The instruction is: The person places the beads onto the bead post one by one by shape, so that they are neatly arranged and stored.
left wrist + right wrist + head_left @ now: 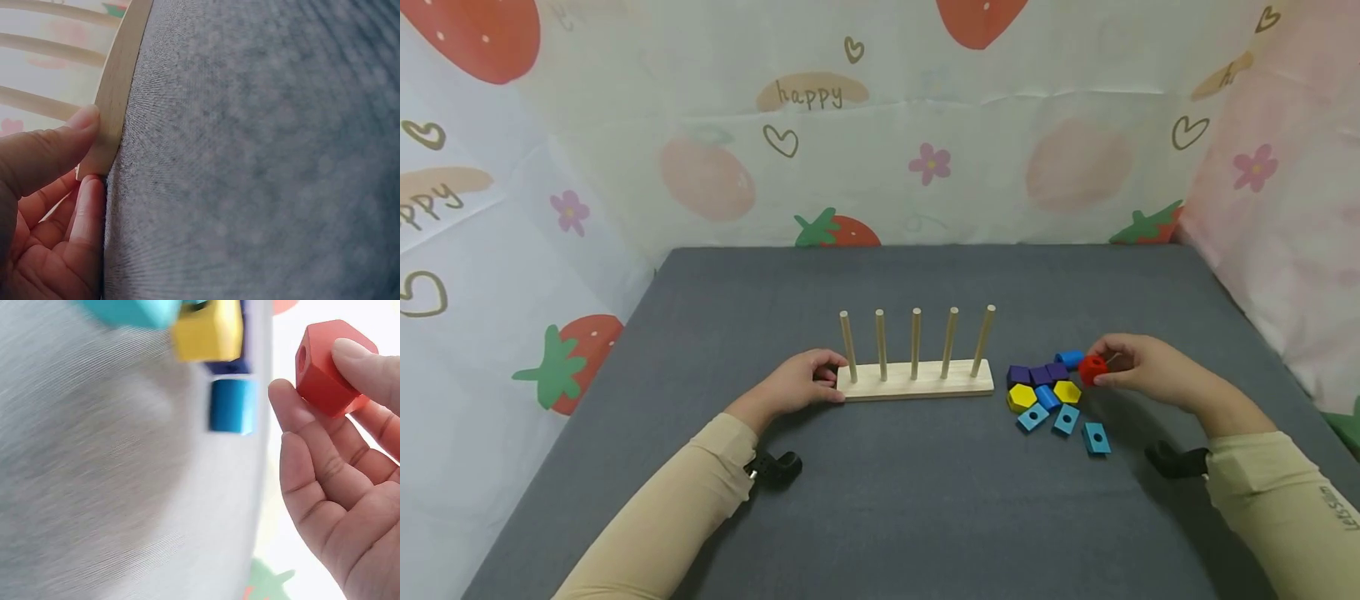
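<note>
Five pegs [915, 342] rise upright from the wooden peg stand [898, 387], whose long axis runs from left to right. The left hand [797, 382] pinches the stand's left end, with the thumb on the base and fingertips against the end. The right hand [1142, 371] is beyond the right end of the stand; its thumb and fingers are closed on a red hexagonal block [328, 365]. This block is therefore to the right of the stand, nearest to the rightmost peg [983, 342]. Its hole seems to face down to the table, so I judge its bore roughly parallel to the pegs. Between the stand and the right hand, and also nearer to the person, are blue cylinders [1047, 397], purple blocks [1018, 376], yellow hexagonal blocks [1022, 397] and light-blue rectangular blocks [1096, 438].
</note>
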`<state>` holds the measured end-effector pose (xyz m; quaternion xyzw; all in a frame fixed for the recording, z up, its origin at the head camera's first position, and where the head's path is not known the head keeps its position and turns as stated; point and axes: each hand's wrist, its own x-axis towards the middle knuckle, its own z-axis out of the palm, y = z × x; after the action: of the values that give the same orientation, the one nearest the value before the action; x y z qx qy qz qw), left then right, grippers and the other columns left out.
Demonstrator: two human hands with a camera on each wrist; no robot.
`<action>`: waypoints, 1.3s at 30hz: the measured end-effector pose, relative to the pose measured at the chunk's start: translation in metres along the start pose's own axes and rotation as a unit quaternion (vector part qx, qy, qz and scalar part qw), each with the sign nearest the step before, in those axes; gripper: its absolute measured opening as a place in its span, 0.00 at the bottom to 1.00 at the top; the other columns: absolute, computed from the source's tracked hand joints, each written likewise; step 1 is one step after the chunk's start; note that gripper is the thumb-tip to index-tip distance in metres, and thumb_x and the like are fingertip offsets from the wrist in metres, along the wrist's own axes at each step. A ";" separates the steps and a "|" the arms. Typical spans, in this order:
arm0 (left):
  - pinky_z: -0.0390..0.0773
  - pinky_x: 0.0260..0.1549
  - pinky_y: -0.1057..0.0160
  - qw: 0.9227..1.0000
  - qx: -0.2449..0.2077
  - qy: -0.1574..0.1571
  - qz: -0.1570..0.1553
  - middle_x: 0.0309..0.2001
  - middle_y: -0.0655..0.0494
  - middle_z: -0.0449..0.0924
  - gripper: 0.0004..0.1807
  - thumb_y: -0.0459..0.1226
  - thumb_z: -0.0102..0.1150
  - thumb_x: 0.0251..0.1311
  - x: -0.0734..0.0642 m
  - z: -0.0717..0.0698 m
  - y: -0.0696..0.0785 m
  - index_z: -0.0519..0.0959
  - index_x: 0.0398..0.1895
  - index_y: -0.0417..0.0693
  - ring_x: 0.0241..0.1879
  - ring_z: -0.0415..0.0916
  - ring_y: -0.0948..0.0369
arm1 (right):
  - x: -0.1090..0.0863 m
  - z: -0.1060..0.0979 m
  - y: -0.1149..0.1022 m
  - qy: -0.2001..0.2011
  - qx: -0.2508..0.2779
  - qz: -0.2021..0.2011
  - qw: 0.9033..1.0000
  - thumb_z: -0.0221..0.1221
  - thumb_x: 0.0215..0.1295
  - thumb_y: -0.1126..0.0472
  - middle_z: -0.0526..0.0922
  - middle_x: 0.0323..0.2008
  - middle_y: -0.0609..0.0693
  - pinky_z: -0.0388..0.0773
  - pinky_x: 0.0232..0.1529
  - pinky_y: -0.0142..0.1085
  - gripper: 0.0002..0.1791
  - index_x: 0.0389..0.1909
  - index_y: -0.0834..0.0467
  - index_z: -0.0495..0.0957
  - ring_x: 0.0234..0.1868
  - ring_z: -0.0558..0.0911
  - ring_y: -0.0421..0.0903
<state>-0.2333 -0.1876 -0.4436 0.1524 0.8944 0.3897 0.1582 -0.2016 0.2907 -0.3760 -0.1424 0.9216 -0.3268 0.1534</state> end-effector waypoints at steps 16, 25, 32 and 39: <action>0.73 0.39 0.65 1.000 -0.019 -0.003 0.000 0.38 0.55 0.75 0.27 0.37 0.70 0.45 0.000 -0.001 -0.003 0.74 0.51 0.47 0.38 0.71 0.62 | 0.023 -0.032 -0.092 0.078 -0.023 -0.093 0.992 0.60 0.59 0.59 0.80 0.41 0.50 0.75 0.40 0.39 0.13 0.45 0.54 0.73 0.42 0.78 0.45; 0.75 0.41 0.65 0.999 -0.037 -0.004 0.007 0.40 0.55 0.76 0.28 0.37 0.70 0.45 -0.001 -0.001 -0.005 0.74 0.52 0.46 0.40 0.72 0.62 | 0.046 -0.023 -0.141 0.096 0.039 -0.140 0.985 0.60 0.59 0.61 0.80 0.42 0.51 0.76 0.40 0.33 0.13 0.45 0.56 0.74 0.41 0.79 0.44; 0.75 0.42 0.65 0.999 -0.044 0.000 0.001 0.40 0.56 0.76 0.28 0.38 0.71 0.44 -0.001 -0.001 -0.007 0.74 0.52 0.48 0.40 0.72 0.62 | 0.066 -0.002 -0.176 0.081 0.073 -0.146 0.983 0.60 0.60 0.62 0.79 0.44 0.51 0.76 0.46 0.41 0.15 0.48 0.57 0.74 0.43 0.79 0.45; 0.75 0.43 0.64 0.999 -0.052 -0.001 0.006 0.40 0.55 0.76 0.28 0.37 0.70 0.44 0.001 -0.001 -0.007 0.74 0.52 0.48 0.41 0.72 0.62 | 0.078 0.020 -0.202 0.065 0.094 -0.140 0.984 0.62 0.58 0.62 0.80 0.42 0.50 0.76 0.44 0.40 0.16 0.47 0.55 0.75 0.42 0.79 0.44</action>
<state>-0.2356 -0.1924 -0.4485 0.1495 0.8718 0.4365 0.1646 -0.2324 0.1006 -0.2747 -0.2332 0.8657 -0.4389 0.0588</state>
